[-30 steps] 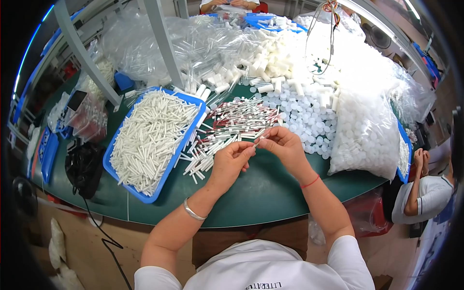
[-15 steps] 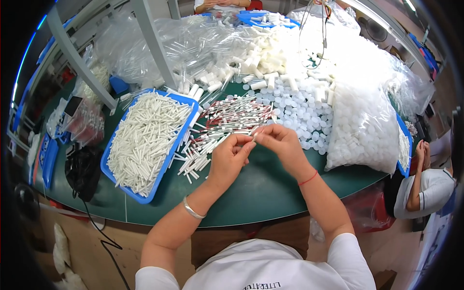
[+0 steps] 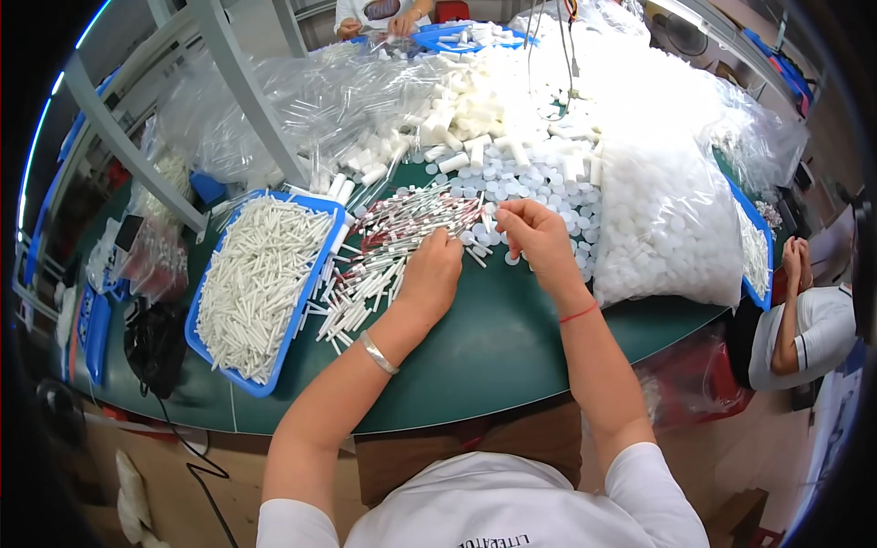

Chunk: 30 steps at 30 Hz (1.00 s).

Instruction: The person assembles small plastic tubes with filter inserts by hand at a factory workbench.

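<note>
My left hand (image 3: 431, 274) rests at the near right edge of a heap of thin white sticks with red and dark parts (image 3: 406, 228), its fingers curled down. What its fingertips hold, if anything, is hidden. To its right, my right hand (image 3: 541, 239) is raised beside a spread of translucent white discs (image 3: 557, 203). Its thumb and forefinger are drawn together near the discs. Whatever sits in that pinch is too small to make out. The hands are apart.
At left lies a blue tray (image 3: 274, 382) full of short white tubes (image 3: 256, 288). A clear bag of white discs (image 3: 671, 228) stands at right. Thicker white cylinders (image 3: 457, 114) and plastic bags (image 3: 292, 100) fill the back. Other people sit at the far side and right.
My hands were together at the fingertips. They have parted: the left lowered to the stick heap, the right stayed up by the discs. The view has shifted somewhat.
</note>
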Motion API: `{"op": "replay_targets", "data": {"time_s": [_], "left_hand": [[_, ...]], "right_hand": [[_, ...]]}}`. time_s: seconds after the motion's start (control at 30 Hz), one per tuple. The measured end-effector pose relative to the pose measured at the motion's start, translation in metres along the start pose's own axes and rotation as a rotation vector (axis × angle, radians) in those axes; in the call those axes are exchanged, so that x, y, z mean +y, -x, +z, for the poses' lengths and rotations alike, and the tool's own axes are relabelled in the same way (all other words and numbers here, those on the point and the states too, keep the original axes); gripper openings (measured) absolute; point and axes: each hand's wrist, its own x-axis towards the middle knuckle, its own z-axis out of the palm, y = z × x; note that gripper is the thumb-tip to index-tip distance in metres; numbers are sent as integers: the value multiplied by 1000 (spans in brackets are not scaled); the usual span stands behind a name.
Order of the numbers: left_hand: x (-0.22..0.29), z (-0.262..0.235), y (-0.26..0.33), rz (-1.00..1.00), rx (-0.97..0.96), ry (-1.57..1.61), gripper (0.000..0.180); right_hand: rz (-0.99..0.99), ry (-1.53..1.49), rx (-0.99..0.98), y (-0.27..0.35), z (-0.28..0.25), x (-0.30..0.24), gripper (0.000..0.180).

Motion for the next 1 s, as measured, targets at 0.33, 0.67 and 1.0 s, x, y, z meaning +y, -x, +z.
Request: {"op": "replay_targets", "data": {"time_s": [0.33,0.67,1.0], "left_hand": [[0,-50,17,-717,18,1645,33],[-13,-46,26,-745,46,1939,38],[-8,-50,28,-706,69,1715,34]], "right_hand": [[-119,151,-139,13,15,9,17],[-200,274,-151,16,21,10,15],[-180,290,-120,16,20,11,15]]}}
